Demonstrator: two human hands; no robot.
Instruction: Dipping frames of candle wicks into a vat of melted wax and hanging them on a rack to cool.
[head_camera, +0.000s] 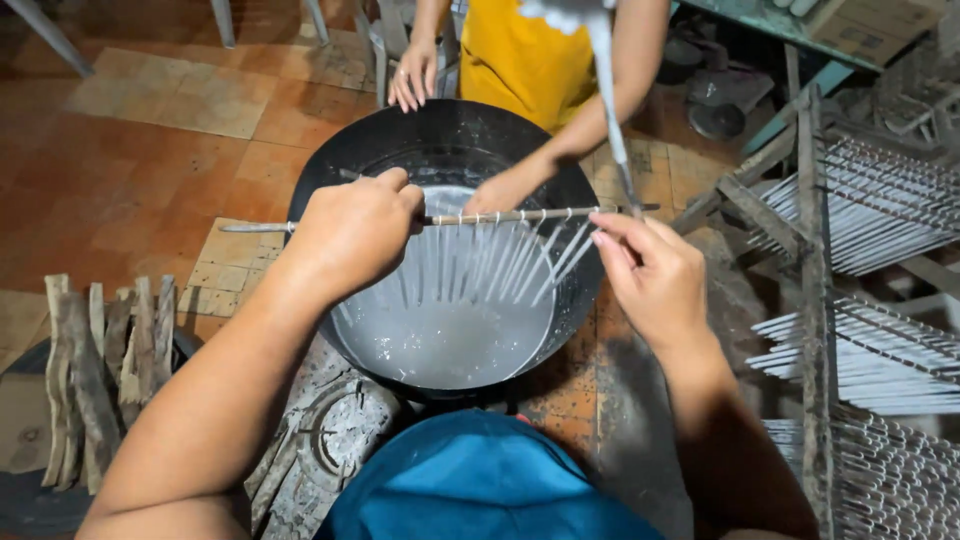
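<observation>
Fingers of left hand clench the rod; right hand pinches its end; keep it level so the hanging tapers clear the black pan evenly

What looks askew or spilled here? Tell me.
On the rod held by the left hand and right hand over the black pan, the thin candles splay instead of hanging straight. Pale crust coats the stand below.
</observation>
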